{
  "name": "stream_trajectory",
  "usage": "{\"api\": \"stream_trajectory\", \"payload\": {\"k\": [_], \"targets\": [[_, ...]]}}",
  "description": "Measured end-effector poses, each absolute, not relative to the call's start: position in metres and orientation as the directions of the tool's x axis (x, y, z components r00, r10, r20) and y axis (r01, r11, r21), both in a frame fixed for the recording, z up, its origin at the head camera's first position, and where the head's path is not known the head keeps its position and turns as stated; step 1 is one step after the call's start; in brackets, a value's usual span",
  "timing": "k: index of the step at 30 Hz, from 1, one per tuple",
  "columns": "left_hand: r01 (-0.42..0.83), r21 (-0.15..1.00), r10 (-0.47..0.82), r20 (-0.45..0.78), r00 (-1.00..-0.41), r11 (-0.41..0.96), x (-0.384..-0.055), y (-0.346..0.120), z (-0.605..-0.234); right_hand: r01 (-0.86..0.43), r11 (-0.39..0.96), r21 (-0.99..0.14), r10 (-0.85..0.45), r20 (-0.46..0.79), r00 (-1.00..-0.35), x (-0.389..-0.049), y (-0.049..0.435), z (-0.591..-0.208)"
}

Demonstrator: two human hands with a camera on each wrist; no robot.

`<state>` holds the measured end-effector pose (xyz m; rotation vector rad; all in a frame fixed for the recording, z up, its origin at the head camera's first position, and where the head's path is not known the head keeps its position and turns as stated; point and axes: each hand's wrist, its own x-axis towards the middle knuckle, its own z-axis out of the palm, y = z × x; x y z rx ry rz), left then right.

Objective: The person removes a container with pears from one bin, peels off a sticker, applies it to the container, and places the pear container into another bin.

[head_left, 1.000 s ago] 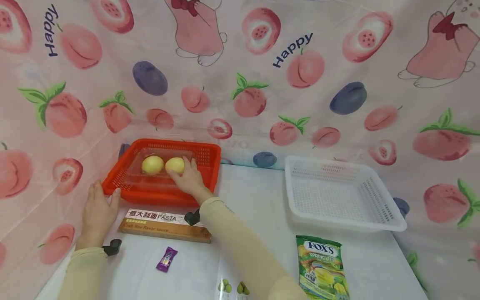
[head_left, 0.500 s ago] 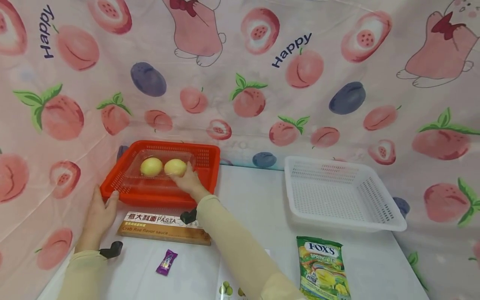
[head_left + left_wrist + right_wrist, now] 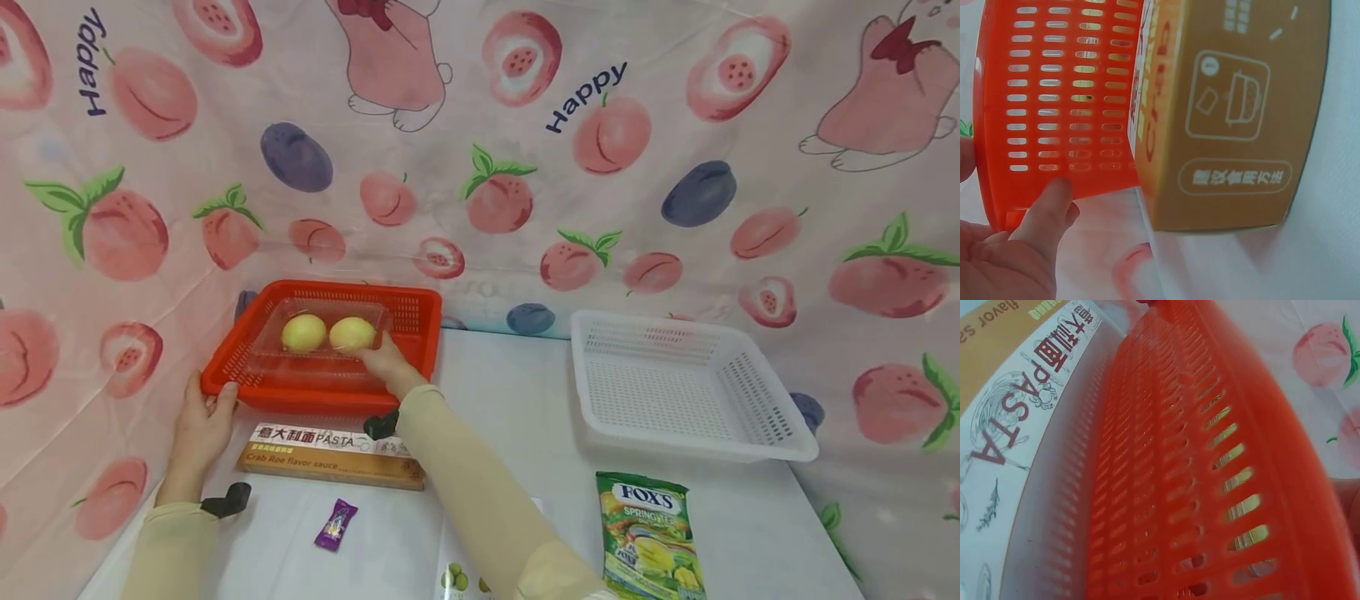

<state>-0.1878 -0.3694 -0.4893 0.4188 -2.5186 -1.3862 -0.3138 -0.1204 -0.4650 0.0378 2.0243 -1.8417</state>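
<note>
A red plastic basket (image 3: 300, 397) sits at the back left, with a clear plastic box (image 3: 288, 365) inside it. Two pale yellow, lemon-like fruits (image 3: 303, 333) lie side by side in the box. My left hand (image 3: 201, 437) grips the basket's front left corner; in the left wrist view its thumb (image 3: 1054, 203) lies along the slotted wall. Reaching over the front rim, my right hand (image 3: 392, 367) holds the box at its front right corner, beside the right fruit (image 3: 352, 335). The basket wall (image 3: 1166, 456) hides most of that hand in the right wrist view.
A pasta box (image 3: 330, 458) lies just before the basket, and a small purple wrapped candy (image 3: 336, 525) lies nearer. A white basket (image 3: 686, 400) stands at the right, behind a green Fox's bag (image 3: 651, 533). Fruit-patterned cloth (image 3: 487, 167) hangs behind. My right forearm partly covers a printed packet (image 3: 453, 575).
My right hand has moved off the right fruit, down and rightward to the box's corner. The left hand stays at the red basket's corner.
</note>
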Motion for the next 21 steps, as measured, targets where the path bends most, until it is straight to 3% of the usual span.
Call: {"api": "stream_trajectory", "payload": {"k": [5,11,21], "targets": [[-0.136,0.872,-0.373,0.056,-0.926,0.469,-0.1884,-0.3667,-0.4894,0.332,0.081,-0.94,-0.241,-0.341,-0.908,-0.3165,-0.1198,-0.4669],[-0.128,0.896,-0.395,0.056,-0.917,0.424,-0.1897,-0.363,-0.4883,0.347,0.13,-0.929,-0.138,-0.363,-0.921,-0.3173,-0.122,-0.465],[-0.159,0.907,-0.429,0.025,-0.903,0.389,-0.1894,-0.3625,-0.4905,0.338,0.079,-0.938,-0.021,-0.341,-0.94,-0.3146,-0.1219,-0.4602]]}}
